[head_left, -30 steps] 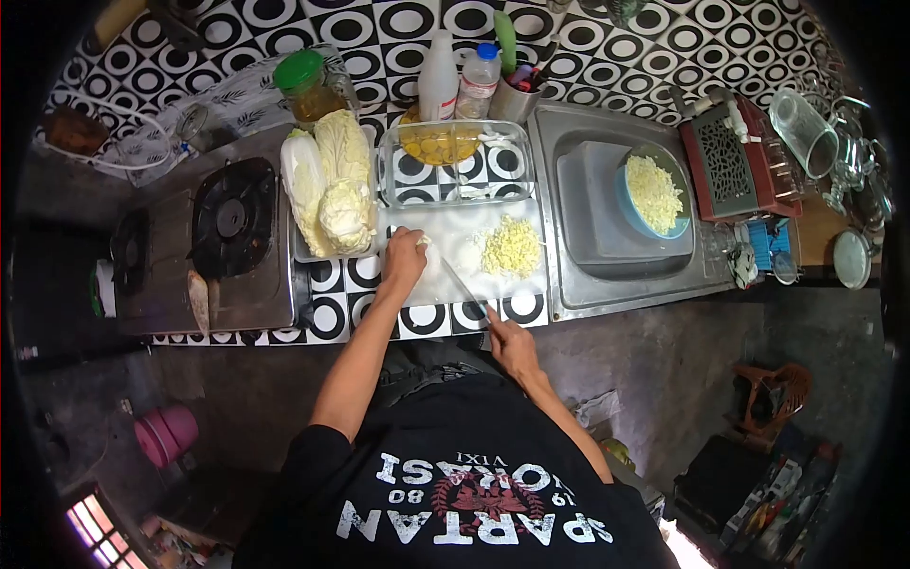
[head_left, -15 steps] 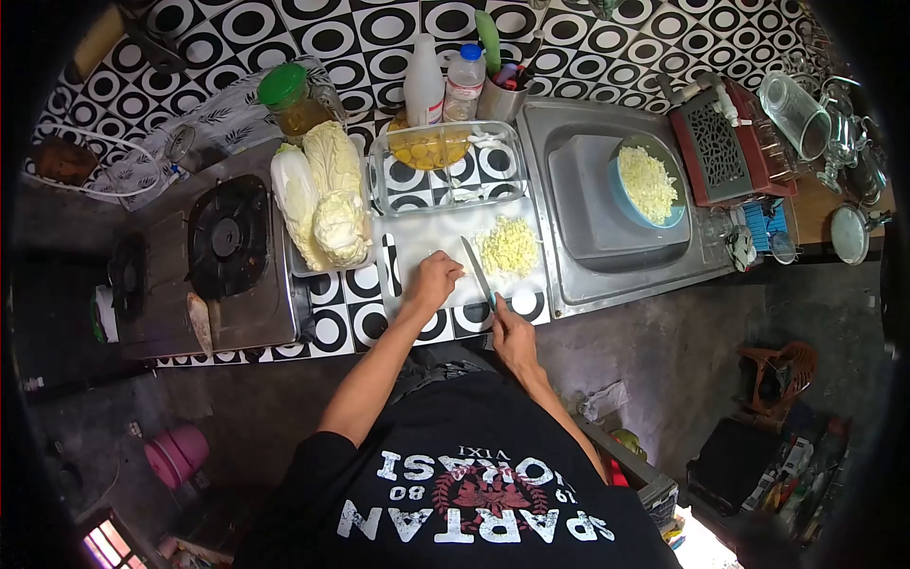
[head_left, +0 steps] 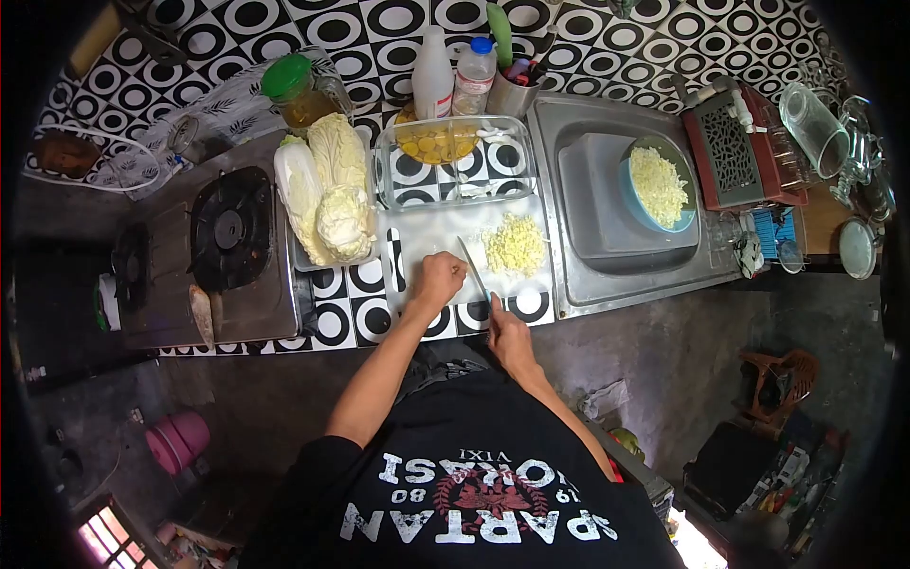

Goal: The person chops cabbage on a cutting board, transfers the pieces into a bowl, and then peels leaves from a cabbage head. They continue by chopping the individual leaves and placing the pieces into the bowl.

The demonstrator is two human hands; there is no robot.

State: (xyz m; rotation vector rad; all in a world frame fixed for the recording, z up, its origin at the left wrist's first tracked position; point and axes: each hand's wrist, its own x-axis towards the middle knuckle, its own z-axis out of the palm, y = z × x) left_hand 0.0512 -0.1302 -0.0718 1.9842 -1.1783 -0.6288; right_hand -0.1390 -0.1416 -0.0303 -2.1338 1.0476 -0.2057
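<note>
My right hand (head_left: 508,334) grips the handle of a knife (head_left: 473,269) whose blade lies across the white cutting board (head_left: 431,237). My left hand (head_left: 440,279) rests curled on the board just left of the blade, covering whatever piece is under it. A heap of chopped pale cabbage (head_left: 516,245) lies on the board to the right of the blade. Whole napa cabbages (head_left: 327,186) sit on a tray left of the board.
A glass dish (head_left: 455,161) stands behind the board. A blue bowl of chopped cabbage (head_left: 656,186) sits in the steel sink (head_left: 607,270). A gas stove (head_left: 223,232) is at left; bottles (head_left: 434,76) and a green-lidded jar (head_left: 296,87) line the tiled wall.
My left hand came from the board's left part toward its middle, next to the blade. The knife swung from low on the board to lie beside the chopped heap.
</note>
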